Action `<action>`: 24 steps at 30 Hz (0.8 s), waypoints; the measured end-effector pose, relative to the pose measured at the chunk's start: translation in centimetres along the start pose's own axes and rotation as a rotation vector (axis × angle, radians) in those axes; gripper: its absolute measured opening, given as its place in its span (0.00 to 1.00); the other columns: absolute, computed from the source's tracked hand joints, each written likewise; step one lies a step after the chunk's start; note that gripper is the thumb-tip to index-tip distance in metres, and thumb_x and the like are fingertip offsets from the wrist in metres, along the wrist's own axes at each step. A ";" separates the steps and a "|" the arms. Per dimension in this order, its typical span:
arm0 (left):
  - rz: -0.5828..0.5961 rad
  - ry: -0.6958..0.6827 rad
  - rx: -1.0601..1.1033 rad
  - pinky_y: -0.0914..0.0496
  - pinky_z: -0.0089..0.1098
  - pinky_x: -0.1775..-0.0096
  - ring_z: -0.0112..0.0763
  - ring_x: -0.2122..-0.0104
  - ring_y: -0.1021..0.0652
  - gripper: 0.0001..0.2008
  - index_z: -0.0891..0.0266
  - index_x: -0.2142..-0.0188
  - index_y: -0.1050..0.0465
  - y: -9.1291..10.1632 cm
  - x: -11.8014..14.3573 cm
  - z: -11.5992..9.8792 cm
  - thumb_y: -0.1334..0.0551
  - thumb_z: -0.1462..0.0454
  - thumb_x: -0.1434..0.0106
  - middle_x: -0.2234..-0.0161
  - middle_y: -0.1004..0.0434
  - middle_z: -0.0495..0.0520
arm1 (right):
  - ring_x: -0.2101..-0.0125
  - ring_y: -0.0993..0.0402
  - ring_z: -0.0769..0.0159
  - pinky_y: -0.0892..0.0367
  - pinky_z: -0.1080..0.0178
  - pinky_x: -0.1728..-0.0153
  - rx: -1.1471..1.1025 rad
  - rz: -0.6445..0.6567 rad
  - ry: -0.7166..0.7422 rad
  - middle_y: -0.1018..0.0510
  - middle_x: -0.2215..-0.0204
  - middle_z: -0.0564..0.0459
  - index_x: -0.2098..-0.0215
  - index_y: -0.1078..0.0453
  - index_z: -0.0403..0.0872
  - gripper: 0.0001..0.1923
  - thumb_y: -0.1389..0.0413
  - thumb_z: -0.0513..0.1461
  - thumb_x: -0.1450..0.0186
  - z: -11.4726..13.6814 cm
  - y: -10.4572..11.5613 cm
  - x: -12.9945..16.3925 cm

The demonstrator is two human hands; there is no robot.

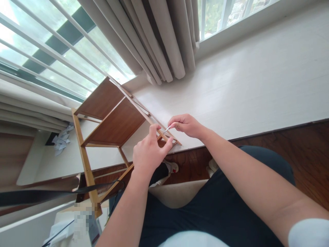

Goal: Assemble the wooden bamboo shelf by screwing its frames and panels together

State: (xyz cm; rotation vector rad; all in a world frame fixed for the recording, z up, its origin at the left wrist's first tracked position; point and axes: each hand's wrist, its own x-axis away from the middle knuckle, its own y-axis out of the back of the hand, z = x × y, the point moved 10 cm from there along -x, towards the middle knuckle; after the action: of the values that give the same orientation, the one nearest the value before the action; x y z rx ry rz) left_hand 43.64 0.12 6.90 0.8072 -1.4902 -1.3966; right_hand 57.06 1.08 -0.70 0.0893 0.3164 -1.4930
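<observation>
Dark wooden floor (pixel 303 154) meets a white window ledge (pixel 244 85). Nearest, the left hand (pixel 149 154) pinches a bamboo shelf rack (pixel 113 127) at its corner; the right hand (pixel 186 125) nips a thin metal tool (pixel 167 129) against it. Beyond hang curtains (pixel 159 37).

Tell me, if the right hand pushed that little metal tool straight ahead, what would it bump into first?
Probably the shelf frame. The right hand aims the thin tool down-left at the wooden rail beside the left hand, though depth is unclear.
</observation>
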 end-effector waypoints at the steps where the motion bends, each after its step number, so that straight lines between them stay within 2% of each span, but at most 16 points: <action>1: -0.003 0.000 -0.001 0.29 0.39 0.57 0.49 0.57 0.18 0.25 0.50 0.43 0.39 0.0 0.0 0.0 0.45 0.44 0.34 0.58 0.17 0.54 | 0.75 0.42 0.71 0.45 0.66 0.72 -0.004 -0.001 -0.001 0.35 0.79 0.58 0.67 0.23 0.42 0.23 0.40 0.55 0.35 0.0 0.0 0.0; 14: -0.018 -0.016 0.009 0.29 0.39 0.58 0.50 0.57 0.18 0.25 0.50 0.43 0.39 0.0 0.0 0.0 0.45 0.44 0.34 0.58 0.17 0.53 | 0.76 0.44 0.72 0.46 0.66 0.74 -0.027 0.009 0.011 0.36 0.80 0.58 0.67 0.23 0.41 0.24 0.38 0.55 0.37 0.0 0.0 -0.1; 24: 0.013 0.013 0.011 0.30 0.39 0.57 0.50 0.56 0.18 0.25 0.50 0.43 0.39 0.0 0.0 0.0 0.44 0.45 0.35 0.58 0.17 0.54 | 0.76 0.43 0.72 0.47 0.66 0.74 -0.014 -0.009 -0.009 0.33 0.79 0.57 0.68 0.22 0.41 0.24 0.37 0.56 0.38 0.2 0.1 -0.2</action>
State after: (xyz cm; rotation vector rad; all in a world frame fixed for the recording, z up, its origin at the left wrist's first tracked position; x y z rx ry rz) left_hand 43.59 0.11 6.90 0.8112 -1.4921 -1.3723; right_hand 57.18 1.19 -0.50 0.0700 0.3204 -1.4994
